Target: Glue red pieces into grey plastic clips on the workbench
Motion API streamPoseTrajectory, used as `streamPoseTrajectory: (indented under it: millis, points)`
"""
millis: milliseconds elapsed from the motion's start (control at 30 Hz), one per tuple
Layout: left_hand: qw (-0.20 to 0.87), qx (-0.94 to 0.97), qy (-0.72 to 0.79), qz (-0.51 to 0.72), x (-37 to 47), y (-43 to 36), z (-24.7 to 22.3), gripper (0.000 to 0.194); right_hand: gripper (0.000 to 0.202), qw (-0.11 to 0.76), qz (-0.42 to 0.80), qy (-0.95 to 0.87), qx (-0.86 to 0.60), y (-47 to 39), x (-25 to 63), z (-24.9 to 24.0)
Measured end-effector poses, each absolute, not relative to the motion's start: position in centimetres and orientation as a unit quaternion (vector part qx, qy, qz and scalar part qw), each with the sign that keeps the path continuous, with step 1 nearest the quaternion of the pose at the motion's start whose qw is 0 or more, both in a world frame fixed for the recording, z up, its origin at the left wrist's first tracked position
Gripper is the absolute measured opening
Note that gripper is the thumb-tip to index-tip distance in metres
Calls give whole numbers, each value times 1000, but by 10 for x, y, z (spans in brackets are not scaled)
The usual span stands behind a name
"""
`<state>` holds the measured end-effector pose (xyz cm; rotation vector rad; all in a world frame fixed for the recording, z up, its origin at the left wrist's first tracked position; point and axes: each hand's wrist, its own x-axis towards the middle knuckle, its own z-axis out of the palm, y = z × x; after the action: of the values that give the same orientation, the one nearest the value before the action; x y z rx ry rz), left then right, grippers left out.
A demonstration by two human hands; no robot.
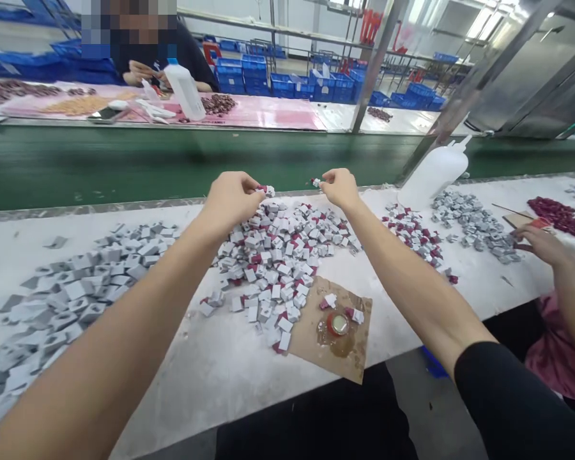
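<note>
Both my arms reach over a heap of small grey-and-maroon pieces (pixel 278 246) on the white table. Between the thumb and fingers of my left hand (pixel 234 199) is one small grey-and-maroon piece (pixel 267 190), held above the heap's far edge. To its right, my right hand (pixel 339 187) pinches another such piece (pixel 315 183) by the green belt. Nearer to me lies a brown cardboard sheet (pixel 306 348), wet around a small red-rimmed round container (pixel 338 324). Two grey-and-maroon pieces (pixel 354 314) rest on the cardboard beside it.
Plain grey pieces (pixel 76 291) spread across the left. On the right stand a white squeeze bottle (pixel 434 172) and more mixed pieces (pixel 414 233). A co-worker's hand (pixel 539 246) is near grey pieces at far right. Across the green belt (pixel 148 163) sits another person.
</note>
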<state>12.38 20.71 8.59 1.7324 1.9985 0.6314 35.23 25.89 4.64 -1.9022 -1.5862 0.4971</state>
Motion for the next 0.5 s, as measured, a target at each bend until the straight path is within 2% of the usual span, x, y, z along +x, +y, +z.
streamPoseTrajectory:
  millis: [200,333,400,500]
  points:
    - [227,595,748,184,116,292,47,22,42,255,188,-587,-745,318,327,24]
    - [238,594,754,151,106,316,36,34,22,284,225,-587,-724,306,324,30]
    - [241,606,745,141,99,320,36,33,10,309,259,-587,-702,282,328,39]
    - [234,633,727,127,86,312,43,50,7,335,305,-590,-668,226,347,53]
